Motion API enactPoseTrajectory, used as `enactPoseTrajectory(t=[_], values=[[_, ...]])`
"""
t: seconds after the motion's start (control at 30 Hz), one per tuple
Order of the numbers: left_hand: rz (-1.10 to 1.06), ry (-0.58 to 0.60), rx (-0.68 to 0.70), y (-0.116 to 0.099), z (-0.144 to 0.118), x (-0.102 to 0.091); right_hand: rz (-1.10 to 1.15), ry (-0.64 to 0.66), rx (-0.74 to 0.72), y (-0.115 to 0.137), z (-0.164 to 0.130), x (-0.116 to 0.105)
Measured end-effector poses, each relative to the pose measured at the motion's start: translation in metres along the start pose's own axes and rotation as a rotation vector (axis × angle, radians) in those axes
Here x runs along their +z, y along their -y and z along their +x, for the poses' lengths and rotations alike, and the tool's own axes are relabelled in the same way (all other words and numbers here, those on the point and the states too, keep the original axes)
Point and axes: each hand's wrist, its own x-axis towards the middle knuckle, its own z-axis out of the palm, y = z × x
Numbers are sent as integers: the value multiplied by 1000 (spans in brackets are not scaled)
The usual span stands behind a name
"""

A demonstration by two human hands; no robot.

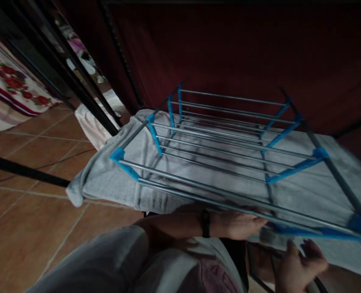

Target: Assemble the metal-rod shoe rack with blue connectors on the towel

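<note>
Your hands sit low at the near edge of the rack [229, 162], under its front rails, and both are at the grey towel [195, 154] that lies spread on the tier below. Your left hand [238, 225], the one with the dark band [205, 223] on the wrist, reaches in from the left with the palm down and the fingers laid out nearly flat, pointing right; it rests on or just over the near hem of the towel, and you cannot tell from this dim view whether the fingers pinch any cloth. Your right hand [299, 264] is lower and closer to you, at the bottom right, fingers loosely curled and partly spread, not clenched; it appears to touch the towel's hanging edge, though the blur hides whether it grips

The towel lies ahead of you and a little to your right, its long axis running left to right, along the rails. Its far left corner droops off the rack toward the tile floor [30, 162], well apart from either hand. The near hem is what both hands meet, and the left hand is the nearer to the towel's middle, while the right is nearer to its right end. The rack's blue brackets [293, 169] and grey rails stand between you and the towel's top face, so the hands come at it from beneath the front rail. The two hands are near each other but not touching
</note>
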Motion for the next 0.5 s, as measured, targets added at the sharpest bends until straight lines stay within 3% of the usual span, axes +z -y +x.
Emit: enactPoseTrajectory(t=[0.07,0.17,0.27,0.37,0.5], values=[[-31,54,8,5,-43,-25,-18,25,6,2,-16,-7],[-99,51,-27,14,-102,-55,-14,377,209,4,-41,-4],[-242,-38,-241,27,-147,-63,65,694,431,15,-65,20],[-446,-246,-557,43,-184,-54,216,830,576,34,-83,51],[-628,-653,-902,70,-234,-49,347,824,700,45,-89,77]])
